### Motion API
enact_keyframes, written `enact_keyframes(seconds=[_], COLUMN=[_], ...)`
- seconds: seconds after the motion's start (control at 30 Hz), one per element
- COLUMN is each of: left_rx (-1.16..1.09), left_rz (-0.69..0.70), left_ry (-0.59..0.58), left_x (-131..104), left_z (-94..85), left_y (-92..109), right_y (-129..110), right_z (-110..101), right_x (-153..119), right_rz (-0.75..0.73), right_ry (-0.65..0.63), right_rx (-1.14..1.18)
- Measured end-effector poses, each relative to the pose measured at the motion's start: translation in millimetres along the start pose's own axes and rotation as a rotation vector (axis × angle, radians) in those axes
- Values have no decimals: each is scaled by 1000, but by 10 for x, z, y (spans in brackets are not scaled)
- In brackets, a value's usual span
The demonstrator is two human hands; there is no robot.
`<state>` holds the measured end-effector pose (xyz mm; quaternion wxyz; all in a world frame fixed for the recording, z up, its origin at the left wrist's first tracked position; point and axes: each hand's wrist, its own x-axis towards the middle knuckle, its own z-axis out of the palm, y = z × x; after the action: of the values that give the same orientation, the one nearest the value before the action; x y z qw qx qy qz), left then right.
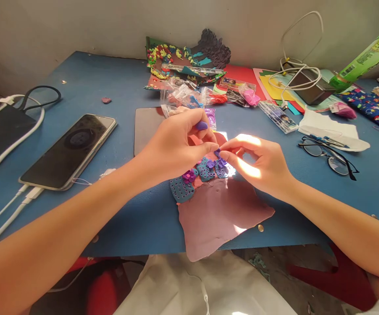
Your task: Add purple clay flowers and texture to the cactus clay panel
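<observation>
Clay, by the look of it: a small purple piece (217,152) held up between both hands, right over the purple flowers (222,162) at the far end of a dull pink sheet (222,210). Impossible to tell whether touching the flowers below or just clear of them. Left hand (182,140) pinched narrow at thumb and fingertips beside the small piece, with a rounder purple lump (202,126) tucked into the curl of the fingers. Right hand (261,164) also narrow, with thumb and forefinger meeting on the small piece.

Probably very light, soft and slightly tacky; likely to dent, stretch or cling to skin rather than slip. Best taken by the outer edge, with fingertips only, and barely squeezed. For the lump, a looser cradle, being thicker and presumably more forgiving.

Near the left wrist, dotted blue patches (182,189) and a magenta flower (189,176): thin petals, easily flattened, so not to be leaned on. As for the sheet, broad, thin and hanging slightly past the front edge of the worktop (120,227): probably floppy, liable to sag or tear if lifted by a corner, safer with a flat palm underneath.
</observation>
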<state>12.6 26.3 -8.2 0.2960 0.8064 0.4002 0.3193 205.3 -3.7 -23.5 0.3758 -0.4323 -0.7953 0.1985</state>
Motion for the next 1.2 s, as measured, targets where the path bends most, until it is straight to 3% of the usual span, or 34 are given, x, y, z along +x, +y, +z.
enact_keyframes(seconds=[0.37,0.53,0.7,0.9,1.2], left_rx=[40,213,212,189,219], left_rz=[-61,-54,-22,0,15], left_ry=[-24,-89,-139,-168,-171], left_x=[-2,6,15,19,17], left_z=[46,46,50,61,75], left_y=[-6,-14,-40,-69,-75], right_y=[115,195,187,167,222], right_z=[27,81,101,56,35], right_x=[13,-21,-39,-35,-47], right_rz=[-86,-248,-358,-379,-530], right_ry=[-35,-15,-7,-22,-86], right_rx=[-156,-322,-452,-467,-509])
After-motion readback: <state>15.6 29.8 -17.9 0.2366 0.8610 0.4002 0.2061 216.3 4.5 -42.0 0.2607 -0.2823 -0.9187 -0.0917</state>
